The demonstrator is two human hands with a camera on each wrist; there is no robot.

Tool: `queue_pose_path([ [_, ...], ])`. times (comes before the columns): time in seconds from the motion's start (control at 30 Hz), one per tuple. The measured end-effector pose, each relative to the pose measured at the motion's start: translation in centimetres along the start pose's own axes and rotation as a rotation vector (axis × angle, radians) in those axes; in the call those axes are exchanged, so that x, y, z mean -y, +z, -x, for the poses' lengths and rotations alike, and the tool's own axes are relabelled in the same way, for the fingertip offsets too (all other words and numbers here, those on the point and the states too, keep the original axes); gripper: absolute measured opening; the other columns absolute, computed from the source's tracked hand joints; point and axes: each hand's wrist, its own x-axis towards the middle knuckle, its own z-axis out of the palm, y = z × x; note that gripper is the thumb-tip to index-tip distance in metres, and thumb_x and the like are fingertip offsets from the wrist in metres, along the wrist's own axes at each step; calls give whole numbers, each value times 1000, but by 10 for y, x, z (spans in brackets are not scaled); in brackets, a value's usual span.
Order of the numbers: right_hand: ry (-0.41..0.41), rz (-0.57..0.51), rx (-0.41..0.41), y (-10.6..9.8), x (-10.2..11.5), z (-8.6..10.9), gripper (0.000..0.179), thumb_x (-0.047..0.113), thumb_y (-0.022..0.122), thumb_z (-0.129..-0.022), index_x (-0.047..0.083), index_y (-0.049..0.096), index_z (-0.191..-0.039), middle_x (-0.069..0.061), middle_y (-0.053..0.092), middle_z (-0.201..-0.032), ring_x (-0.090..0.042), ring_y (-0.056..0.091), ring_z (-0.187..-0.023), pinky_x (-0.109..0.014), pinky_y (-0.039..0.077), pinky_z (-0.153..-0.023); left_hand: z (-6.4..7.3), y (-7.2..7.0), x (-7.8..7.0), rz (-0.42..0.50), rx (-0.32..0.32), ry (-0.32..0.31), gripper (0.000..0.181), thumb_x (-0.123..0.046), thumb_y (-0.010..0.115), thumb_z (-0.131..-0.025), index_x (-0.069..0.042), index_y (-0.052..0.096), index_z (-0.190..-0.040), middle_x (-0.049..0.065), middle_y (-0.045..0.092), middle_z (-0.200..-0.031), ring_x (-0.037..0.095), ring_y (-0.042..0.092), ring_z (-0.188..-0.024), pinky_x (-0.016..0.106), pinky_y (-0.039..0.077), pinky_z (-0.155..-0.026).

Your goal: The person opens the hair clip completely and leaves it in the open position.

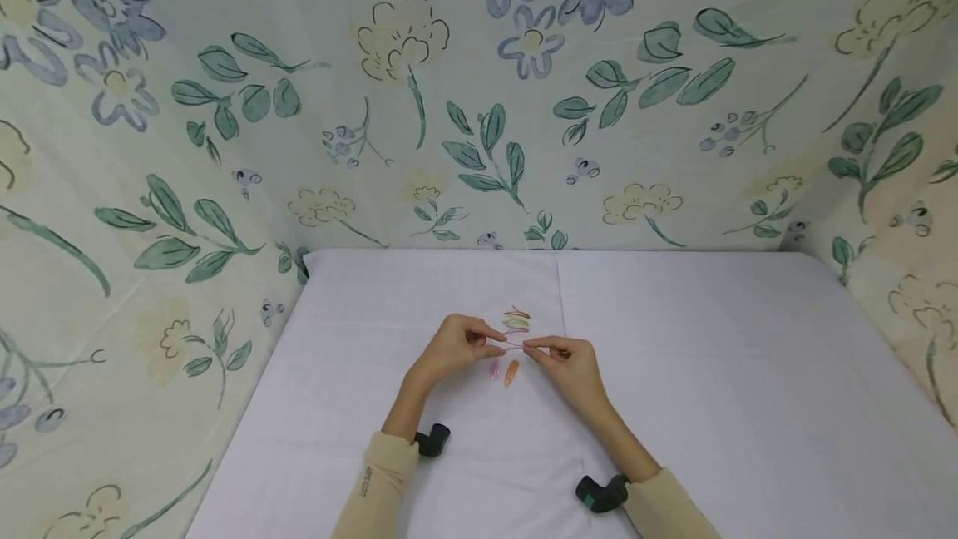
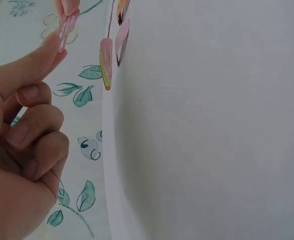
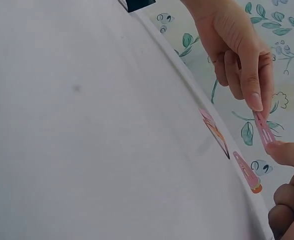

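A pink snap hair clip (image 3: pixel 264 129) is held between both hands, above the white cloth. My left hand (image 1: pixel 458 346) pinches one end of it between thumb and fingertips. At the other end, the right hand (image 1: pixel 575 368) grips it with thumb and index finger. In the left wrist view the same clip (image 2: pixel 67 32) shows slim open slots, and the left hand's (image 2: pixel 32 115) other fingers are curled in. Just beyond the hands lie several snap clips in a column, including a green one (image 1: pixel 516 323). Nearer, a pink clip (image 1: pixel 494 369) and an orange clip (image 1: pixel 512 373) lie side by side.
A white cloth (image 1: pixel 711 373) covers the table, with a few creases. Floral fabric (image 1: pixel 479 148) hangs behind and along both sides. Black wrist cameras (image 1: pixel 434 440) are strapped near the beige sleeves (image 1: pixel 374 485).
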Motion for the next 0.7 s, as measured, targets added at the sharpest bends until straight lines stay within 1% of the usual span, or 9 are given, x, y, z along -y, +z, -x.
queue_pose_path([
  [0.13,48,61,4,3,0,-6,7,16,85,-86,11,85,-91,5,39,-51,0,27,-45,-19,24,-45,-7,0,-1,-156,-14,-19,13,-14,87,-84,-11,84,-96,-6,49,-63,5,41,-60,19,34,-56],
  [0.2,56,84,2,5,0,-10,6,14,85,-86,10,84,-91,4,39,-51,1,27,-45,-19,24,-45,-12,1,-1,-223,-10,-31,12,-16,87,-84,-12,85,-95,-6,50,-63,5,41,-60,19,34,-57],
  [0.3,57,110,-4,6,-1,-14,5,10,83,-87,7,84,-91,4,39,-51,2,27,-44,-18,24,-45,-18,4,-2,-298,5,-48,12,-17,87,-84,-12,85,-95,-7,51,-63,4,42,-60,19,33,-57],
  [0.43,40,116,-13,7,-2,-18,5,6,82,-87,5,84,-91,5,40,-50,2,27,-44,-16,23,-45,-24,5,-5,-362,14,-66,13,-15,87,-83,-11,84,-95,-6,52,-64,5,43,-61,20,32,-58],
  [0.7,41,127,-21,9,-3,-19,6,7,82,-88,3,83,-92,6,39,-50,0,28,-44,-17,24,-44,-31,7,-5,-425,44,-92,15,-17,88,-83,-12,84,-96,-7,51,-64,6,42,-62,19,31,-57],
])
